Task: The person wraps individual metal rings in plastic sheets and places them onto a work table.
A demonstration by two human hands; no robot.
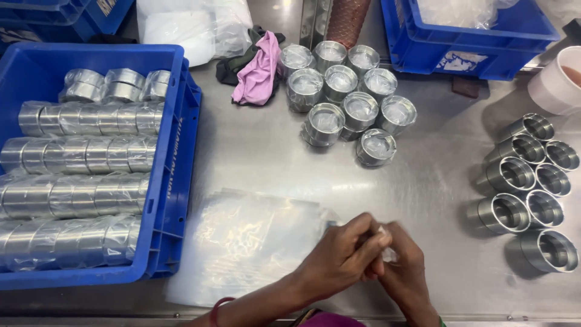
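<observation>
Both hands meet at the near edge of a steel worktop [254, 151], the left hand [342, 257] folded over the right hand [399, 260], fingers pinched together on a small clear plastic bag [387, 251] that barely shows between them. Just left of the hands, a flat stack of clear plastic bags [242, 242] lies on the worktop, its left edge close to a blue crate [172, 175]. That crate fills the left side and holds rows of bagged metal rings [78, 194] lying on their sides. At the far middle stands a cluster of wrapped metal rings [348, 97], upright and touching one another. Bare metal rings [529, 188] sit in a loose group at the right edge, well apart from the hands. Open steel runs between the wrapped cluster and the hands, and again between the hands and the bare rings. A pink cloth [260, 72] lies crumpled at the far side, between the crate and the cluster. A second blue crate [472, 42] with a pale label on its near wall sits at the far right.
</observation>
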